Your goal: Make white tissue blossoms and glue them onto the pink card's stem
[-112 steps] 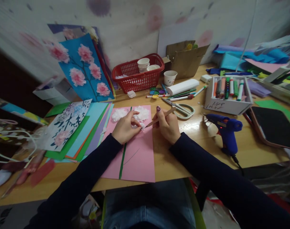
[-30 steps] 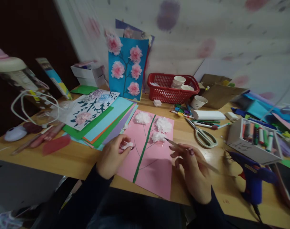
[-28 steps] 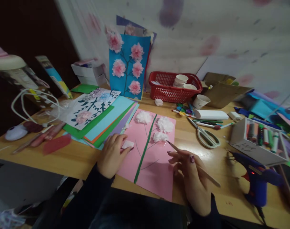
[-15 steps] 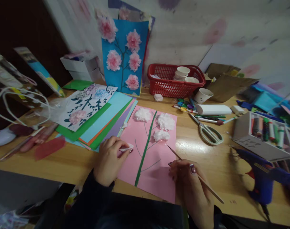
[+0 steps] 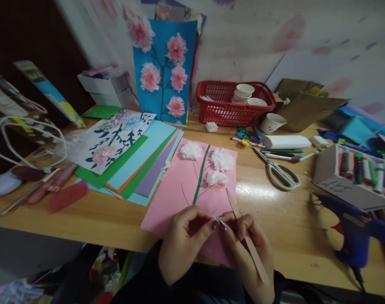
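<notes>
A pink sheet (image 5: 176, 194) lies on the wooden table with a green stem strip (image 5: 201, 175) and three white tissue flowers (image 5: 222, 159) glued near its top. Both hands meet over the sheet's near edge. My left hand (image 5: 182, 242) is curled, its fingertips pinched against those of my right hand (image 5: 251, 253); what they pinch is too small to make out. My right hand also holds a thin wooden stick (image 5: 247, 236), which points up toward the flowers.
Stacked coloured papers (image 5: 135, 162) lie left of the pink sheet. Scissors (image 5: 279, 171), pens, a marker box (image 5: 353, 175) and a blue glue gun (image 5: 353, 232) are to the right. A red basket (image 5: 233, 103) with paper cups and a blue flower picture (image 5: 163, 67) stand behind.
My left hand left the pink sheet's left edge and came to the middle. My right hand drew in to meet it, the stick tilting more upright. The white piece is no longer visible.
</notes>
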Tool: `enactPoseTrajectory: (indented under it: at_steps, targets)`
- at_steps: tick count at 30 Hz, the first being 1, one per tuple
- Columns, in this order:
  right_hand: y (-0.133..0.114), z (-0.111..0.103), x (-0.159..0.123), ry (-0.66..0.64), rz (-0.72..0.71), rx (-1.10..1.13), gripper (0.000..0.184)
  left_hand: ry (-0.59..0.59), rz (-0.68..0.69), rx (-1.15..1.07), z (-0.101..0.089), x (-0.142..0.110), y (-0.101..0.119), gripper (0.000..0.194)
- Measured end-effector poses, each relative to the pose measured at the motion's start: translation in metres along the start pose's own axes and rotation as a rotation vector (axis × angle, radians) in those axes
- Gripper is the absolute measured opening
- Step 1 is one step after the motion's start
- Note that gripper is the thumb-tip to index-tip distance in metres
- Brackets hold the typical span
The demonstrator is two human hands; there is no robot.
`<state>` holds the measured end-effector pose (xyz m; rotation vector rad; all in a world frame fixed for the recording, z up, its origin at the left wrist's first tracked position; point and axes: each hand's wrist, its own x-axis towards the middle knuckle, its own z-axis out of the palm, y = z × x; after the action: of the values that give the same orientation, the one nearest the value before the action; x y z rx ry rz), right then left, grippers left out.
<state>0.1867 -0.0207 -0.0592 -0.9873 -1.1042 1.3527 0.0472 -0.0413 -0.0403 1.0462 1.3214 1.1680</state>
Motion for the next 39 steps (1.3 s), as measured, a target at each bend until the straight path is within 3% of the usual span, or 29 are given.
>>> enactPoseTrajectory:
  at_steps: [3, 6, 9, 12, 15, 19, 20, 22, 24, 27, 32, 35, 39]
  targets:
    - [0.0, -0.002, 0.0, 0.017, -0.013, -0.007, 0.029, -0.002, -0.057, -0.035, 0.0, 0.002, -0.001, 0.023]
    - [0.0, -0.003, -0.001, 0.04, -0.038, -0.034, 0.028, 0.003, -0.086, -0.008, -0.002, 0.003, 0.002, 0.039]
    - [0.001, -0.005, -0.002, 0.057, -0.047, -0.078, 0.029, 0.0, -0.063, 0.064, -0.004, 0.003, 0.002, 0.015]
    - [0.003, -0.007, -0.004, 0.057, -0.049, -0.102, 0.029, 0.012, -0.03, 0.143, -0.012, 0.005, 0.0, 0.014]
    - [0.007, -0.008, -0.004, 0.036, -0.044, -0.104, 0.028, 0.091, 0.062, 0.342, -0.036, 0.016, 0.006, 0.015]
    - [0.009, -0.008, -0.005, -0.062, 0.004, -0.124, 0.022, 0.36, 0.192, 0.754, -0.086, 0.049, 0.032, 0.017]
    - [0.009, -0.008, -0.006, -0.064, 0.004, -0.135, 0.022, 0.379, 0.218, 0.846, -0.097, 0.06, 0.039, 0.016]
    - [0.007, -0.008, -0.006, -0.027, -0.018, -0.153, 0.022, 0.3, 0.243, 0.92, -0.114, 0.081, 0.045, 0.016]
    - [0.006, -0.008, -0.007, 0.02, -0.044, -0.155, 0.02, 0.211, 0.244, 0.84, -0.122, 0.1, 0.044, 0.014]
    - [0.007, -0.01, -0.007, 0.097, -0.078, -0.092, 0.009, 0.173, 0.227, 0.714, -0.126, 0.116, 0.035, 0.008]
    - [0.006, -0.012, -0.001, 0.228, -0.059, 0.122, 0.032, 0.127, 0.145, 0.534, -0.125, 0.11, 0.032, 0.024]
    - [0.0, -0.01, 0.001, 0.179, -0.012, 0.189, 0.02, 0.045, 0.071, 0.319, -0.114, 0.095, 0.04, 0.033]
    - [-0.011, -0.006, -0.005, -0.003, 0.005, 0.207, 0.018, -0.063, -0.127, -0.194, -0.082, 0.071, 0.051, 0.036]
